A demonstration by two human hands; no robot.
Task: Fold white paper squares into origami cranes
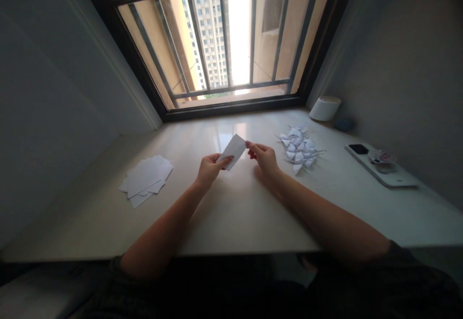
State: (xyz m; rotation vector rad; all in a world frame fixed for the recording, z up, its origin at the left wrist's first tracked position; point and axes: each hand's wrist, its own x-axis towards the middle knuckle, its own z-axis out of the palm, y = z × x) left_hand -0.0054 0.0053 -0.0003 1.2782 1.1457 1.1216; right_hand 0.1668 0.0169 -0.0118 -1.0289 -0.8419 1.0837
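Note:
A white rectangle of folded paper [233, 149] is held tilted above the table, between my two hands. My left hand [211, 168] grips its lower left part, thumb on top and fingers underneath. With thumb and forefinger, my right hand [263, 157] pinches the paper's upper right corner. A loose stack of white paper sheets [146, 179] lies to the left of my left hand. Beyond my right hand sits a heap of small folded paper shapes [299, 148] with pointed ends.
A phone [379, 167] lies at the right with a small clear-looking object [382, 157] on it. In the back right corner are a white cup-like object [325, 108] and a dark rounded thing [343, 124]. A barred window [235, 112] closes off the back.

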